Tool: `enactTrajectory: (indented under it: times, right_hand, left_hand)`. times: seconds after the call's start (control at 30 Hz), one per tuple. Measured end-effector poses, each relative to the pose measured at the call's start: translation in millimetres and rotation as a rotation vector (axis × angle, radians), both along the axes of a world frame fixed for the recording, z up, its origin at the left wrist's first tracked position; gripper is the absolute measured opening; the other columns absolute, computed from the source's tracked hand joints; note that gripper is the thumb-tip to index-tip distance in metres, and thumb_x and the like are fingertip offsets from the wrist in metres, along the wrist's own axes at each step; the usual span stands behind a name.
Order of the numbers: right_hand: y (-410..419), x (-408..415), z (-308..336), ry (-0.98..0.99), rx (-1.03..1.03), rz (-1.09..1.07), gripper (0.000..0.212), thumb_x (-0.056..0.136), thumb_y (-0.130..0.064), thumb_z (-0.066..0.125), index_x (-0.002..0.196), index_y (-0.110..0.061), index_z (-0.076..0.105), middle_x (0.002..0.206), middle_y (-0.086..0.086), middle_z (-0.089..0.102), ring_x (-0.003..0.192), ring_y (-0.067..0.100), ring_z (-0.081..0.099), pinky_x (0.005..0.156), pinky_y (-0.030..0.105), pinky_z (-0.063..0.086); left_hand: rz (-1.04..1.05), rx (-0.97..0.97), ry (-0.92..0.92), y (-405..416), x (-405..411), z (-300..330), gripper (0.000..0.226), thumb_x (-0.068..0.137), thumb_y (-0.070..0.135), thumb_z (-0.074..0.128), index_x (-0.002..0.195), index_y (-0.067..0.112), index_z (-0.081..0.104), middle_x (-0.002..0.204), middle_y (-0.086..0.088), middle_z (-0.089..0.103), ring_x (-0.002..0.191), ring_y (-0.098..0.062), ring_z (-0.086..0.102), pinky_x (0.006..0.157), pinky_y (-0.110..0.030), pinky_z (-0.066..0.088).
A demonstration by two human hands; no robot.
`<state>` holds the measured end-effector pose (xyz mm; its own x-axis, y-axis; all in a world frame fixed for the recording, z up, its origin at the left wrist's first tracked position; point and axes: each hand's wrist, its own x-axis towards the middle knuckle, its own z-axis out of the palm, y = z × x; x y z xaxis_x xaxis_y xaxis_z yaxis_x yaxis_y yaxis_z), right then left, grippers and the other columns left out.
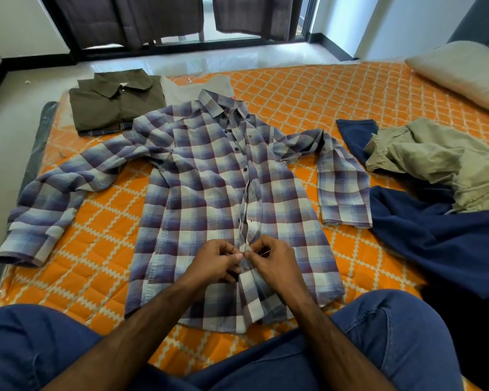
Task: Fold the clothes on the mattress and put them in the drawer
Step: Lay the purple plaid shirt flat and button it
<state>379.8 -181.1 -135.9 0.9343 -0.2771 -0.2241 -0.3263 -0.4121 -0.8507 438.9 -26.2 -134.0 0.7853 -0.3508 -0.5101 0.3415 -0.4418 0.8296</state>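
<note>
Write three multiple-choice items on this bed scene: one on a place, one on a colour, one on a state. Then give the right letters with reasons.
1. Where does the folded olive shirt lie?
A. beyond the plaid shirt's collar-side sleeve, at the mattress's far left corner
B. on the pillow
C. on the person's lap

2. What colour is the mattress cover?
A. green
B. orange with a white lattice
C. plain grey

3. What are the hands doing?
A. resting idle
B. lifting the pillow
C. pinching the plaid shirt's front edge

Answers: 1 A, it sits up left of the plaid shirt. 2 B, visible all round. 3 C, left hand and right hand meet at the button strip.
</note>
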Motion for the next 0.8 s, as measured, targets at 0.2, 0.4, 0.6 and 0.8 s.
enactTrajectory:
  times: [0.2, 0.4, 0.6, 0.8]
  right_hand:
    - [-1.8, 1.3, -5.4, 0.034, 0.048, 0.026, 0.011, 0.093, -0.022, 0.074, 0.103, -0.02, 0.077, 0.091, -0.013, 0.073, 0.085, -0.004, 0.068, 0.081, 0.019, 0.057]
    - [-3.9, -0.6, -6.3, 0.07, 0.129, 0.01, 0.006, 0.09, -0.019, 0.076, 0.096, -0.02, 0.078, 0.088, -0.008, 0.076, 0.083, 0.001, 0.07, 0.079, 0.025, 0.058]
    - [-2.0, -2.6, -3.8, 0.058, 0.153, 0.013, 0.009, 0.091, -0.015, 0.075, 0.091, -0.024, 0.077, 0.082, -0.013, 0.074, 0.079, -0.003, 0.069, 0.073, 0.018, 0.054]
    - [-9.0, -1.0, 6.4, 0.191, 0.496, -0.018, 0.019, 0.097, 0.005, 0.058, 0.1, -0.004, 0.074, 0.084, 0.007, 0.077, 0.079, 0.02, 0.077, 0.067, 0.026, 0.062]
  left_hand:
    - [0.032, -0.023, 0.049, -0.8, 0.1, 1.1, 0.006, 0.097, 0.011, 0.064, 0.1, 0.008, 0.067, 0.084, -0.012, 0.073, 0.072, -0.017, 0.071, 0.06, -0.024, 0.056]
    - [0.063, -0.053, 0.075, -1.8, 1.3, -2.6, 0.009, 0.098, 0.012, 0.064, 0.101, 0.004, 0.067, 0.08, -0.012, 0.073, 0.066, -0.014, 0.07, 0.061, -0.029, 0.057]
    - [0.104, -0.066, 0.104, -1.6, 2.5, -0.8, 0.009, 0.094, 0.009, 0.067, 0.098, 0.001, 0.068, 0.086, -0.017, 0.074, 0.069, -0.019, 0.071, 0.06, -0.03, 0.061]
    - [0.067, -0.012, 0.014, 2.1, 6.4, -3.7, 0.005, 0.09, 0.005, 0.071, 0.094, 0.003, 0.069, 0.082, -0.014, 0.074, 0.071, -0.02, 0.073, 0.067, -0.035, 0.063]
